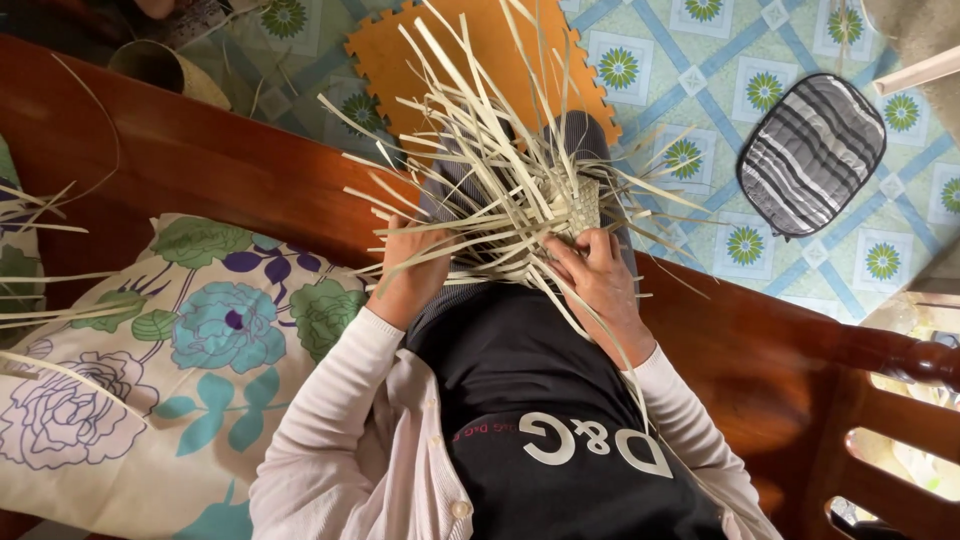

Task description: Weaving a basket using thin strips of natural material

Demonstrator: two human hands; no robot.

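A half-woven piece of pale flat strips (575,205) rests on my lap, with many long loose strip ends (470,120) fanning out up and to the left. My right hand (598,275) pinches strips at the woven patch's lower edge. My left hand (410,265) holds a bundle of loose strips at the left side of the work, fingers curled around them. Both arms wear pale pink sleeves.
I sit on a dark wooden bench (200,160). A floral cushion (190,360) lies at my left. On the tiled floor are an orange foam mat (400,50), a grey striped pad (810,150) and a small woven basket (165,65). More loose strips (30,210) lie far left.
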